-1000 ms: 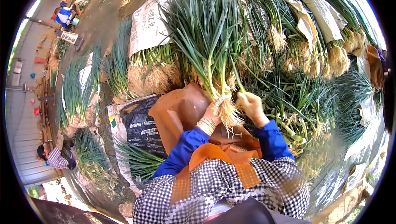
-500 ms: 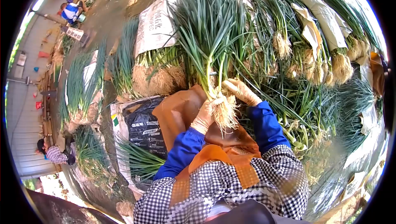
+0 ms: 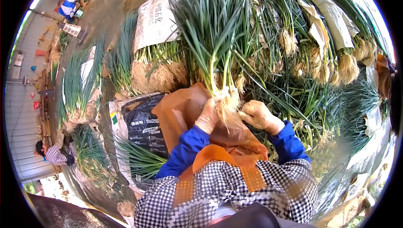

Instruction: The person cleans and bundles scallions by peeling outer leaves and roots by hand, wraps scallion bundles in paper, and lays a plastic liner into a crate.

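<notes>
My left hand (image 3: 208, 114), in a pale glove or dusted with soil, is closed around the lower stalks of a bunch of green onions (image 3: 215, 66). The bunch stands upright, long dark leaves fanning away from me, pale stringy roots (image 3: 228, 105) hanging beside the hand. Just right of these roots is my right hand (image 3: 259, 115), its fingers curled in with thumb and forefinger close to the root tips. Whether it pinches a strand I cannot make out. Under both hands an orange-brown apron (image 3: 180, 106) covers my lap.
Beyond my lap, rooted bundles (image 3: 161, 75) lie under a white printed sack (image 3: 155, 18). More bundles (image 3: 347, 66) line the right, above loose greens (image 3: 302, 98). A black plastic bag (image 3: 147, 125) and leaves (image 3: 140, 158) are at left. Two people (image 3: 69, 7) sit far left.
My right hand has moved down and right, from the stalks to beside the root tips, and its fingers have curled. My left hand keeps its hold on the bunch, which has shifted slightly.
</notes>
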Available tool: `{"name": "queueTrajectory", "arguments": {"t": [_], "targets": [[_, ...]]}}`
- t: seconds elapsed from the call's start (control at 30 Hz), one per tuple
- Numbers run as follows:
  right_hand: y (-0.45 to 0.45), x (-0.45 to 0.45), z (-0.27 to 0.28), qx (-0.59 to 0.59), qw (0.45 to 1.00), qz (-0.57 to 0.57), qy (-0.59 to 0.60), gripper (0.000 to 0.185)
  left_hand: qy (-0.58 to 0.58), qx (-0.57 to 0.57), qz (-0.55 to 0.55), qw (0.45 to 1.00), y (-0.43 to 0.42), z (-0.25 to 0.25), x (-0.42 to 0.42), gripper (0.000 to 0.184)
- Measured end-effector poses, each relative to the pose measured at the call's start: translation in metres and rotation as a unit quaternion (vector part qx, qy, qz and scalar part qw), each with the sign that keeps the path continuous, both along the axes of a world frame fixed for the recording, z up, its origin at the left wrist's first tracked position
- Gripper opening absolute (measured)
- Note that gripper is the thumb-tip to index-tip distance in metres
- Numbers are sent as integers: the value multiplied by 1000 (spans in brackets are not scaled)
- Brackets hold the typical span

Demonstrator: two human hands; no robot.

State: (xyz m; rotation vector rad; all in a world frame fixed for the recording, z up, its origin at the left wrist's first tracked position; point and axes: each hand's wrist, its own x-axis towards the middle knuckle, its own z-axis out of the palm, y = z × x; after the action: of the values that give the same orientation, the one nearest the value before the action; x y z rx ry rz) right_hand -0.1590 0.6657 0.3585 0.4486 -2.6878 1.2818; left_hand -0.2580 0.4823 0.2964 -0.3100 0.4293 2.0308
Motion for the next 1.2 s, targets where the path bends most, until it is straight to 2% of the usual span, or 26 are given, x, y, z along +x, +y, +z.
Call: {"name": "queueTrajectory", "arguments": {"t": [0.03,0.07,0.13,0.17,0.2,0.23,0.27,0.3,0.37,0.4,0.5,0.57,0.6,0.63,0.67,0.7,0.73,0.77,0.8,0.87,0.9,1.0,1.07,1.13,1.17,1.2], "targets": [[2,6,3,-60,998,22,-30,17,48,-67,17,996,-4,9,-5,35],[20,9,8,-92,967,51,-233,17,54,-126,16,990,-2,8,-13,34],[48,5,-53,112,949,-65,-289,21,86,35,-31,995,-19,22,-30,36],[52,-10,-72,152,949,-131,-244,25,9,127,-27,991,-17,35,-37,27],[58,-25,-84,190,942,-195,-197,28,38,61,2,997,-20,38,-44,21],[47,-42,-86,44,952,-268,-142,35,30,64,11,997,-20,54,-47,22],[32,-66,-77,109,931,-295,-184,41,21,64,21,998,-19,71,-47,23],[17,-88,-82,130,933,-291,-164,43,41,34,26,998,-24,57,-55,22],[-5,-126,-79,178,909,-277,-257,50,92,-95,27,991,-28,32,-61,25],[-8,-136,-108,183,917,-282,-213,49,129,-136,15,982,-28,22,-61,26],[0,-132,-114,81,929,-318,-174,44,116,-157,56,979,-20,18,-38,29],[7,-116,-111,-156,916,-323,-180,34,76,-171,67,980,-13,15,-16,25],[5,-106,-104,-285,884,-330,-168,31,72,-161,11,984,-7,18,-2,24],[2,-95,-83,-432,832,-291,-192,26,36,-51,-45,997,-7,0,6,23],[-3,-92,-88,-498,798,-288,-176,25,10,-42,-57,997,-2,-18,18,22],[-4,-86,-84,-425,830,-312,-181,23,-15,-33,-69,997,6,-24,29,22],[-4,-80,-80,-350,855,-334,-184,26,-32,-125,-38,991,24,-5,46,20],[-2,-73,-80,-451,803,-303,-245,26,-15,-156,-9,988,28,-20,50,18],[-10,-78,-84,-301,872,-376,-85,30,-17,-155,-11,988,29,-26,51,18],[-5,-68,-88,-67,908,-403,-95,31,13,-152,-12,988,32,-37,52,20],[-7,-64,-78,-11,910,-405,-90,32,43,-153,-2,987,32,-33,53,21],[-11,-24,-57,-171,929,-289,-153,33,9,-156,41,987,34,-35,50,22],[10,19,-29,-285,876,-263,-286,31,-8,-122,59,991,34,-24,48,28],[59,56,-31,-314,824,-367,-297,28,-48,-157,75,984,30,-30,42,30],[84,68,-50,-34,884,-373,-280,27,-40,-135,57,988,29,-30,43,30],[102,73,-78,247,872,-349,-241,26,-44,-135,54,988,29,-34,47,30]]}}
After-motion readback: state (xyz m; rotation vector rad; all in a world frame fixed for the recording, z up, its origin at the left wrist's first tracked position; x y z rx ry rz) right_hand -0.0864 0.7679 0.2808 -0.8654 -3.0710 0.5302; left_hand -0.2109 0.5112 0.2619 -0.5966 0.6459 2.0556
